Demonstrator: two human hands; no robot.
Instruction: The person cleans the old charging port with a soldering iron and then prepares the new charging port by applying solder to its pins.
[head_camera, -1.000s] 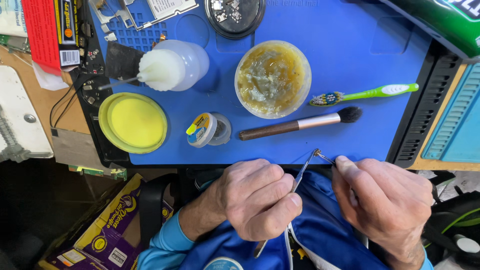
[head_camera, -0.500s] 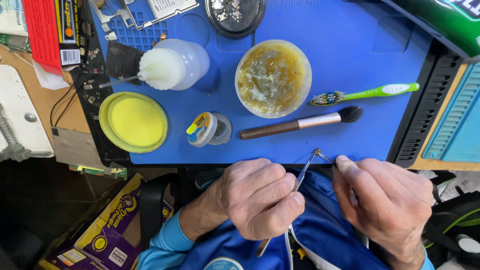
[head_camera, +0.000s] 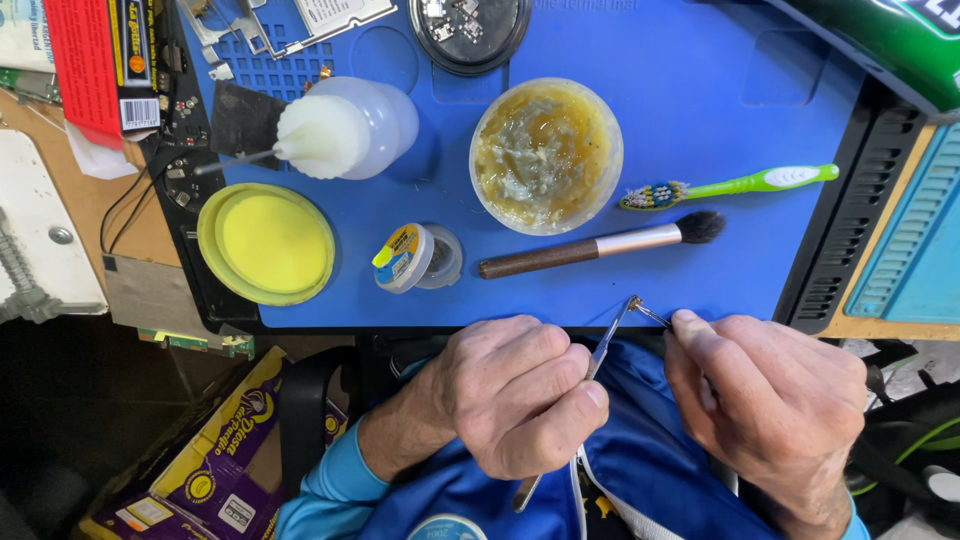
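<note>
My left hand (head_camera: 515, 395) is closed around metal tweezers (head_camera: 605, 345), whose tips reach up to the front edge of the blue work mat (head_camera: 700, 80). My right hand (head_camera: 775, 400) pinches a thin metal tool (head_camera: 652, 316) between thumb and fingers. Both tips meet at a tiny part (head_camera: 634, 301) just over the mat's edge. What the part is, I cannot tell. Both hands hover above my lap in blue clothing.
On the mat lie a dark-handled brush (head_camera: 595, 246), a green toothbrush (head_camera: 730, 186), a tub of yellowish paste (head_camera: 546, 155), a small solder-wick spool (head_camera: 415, 257), a yellow lid (head_camera: 266, 243), a white squeeze bottle (head_camera: 345, 128) and a round dish of small parts (head_camera: 468, 30). A cardboard box (head_camera: 215, 460) sits below left.
</note>
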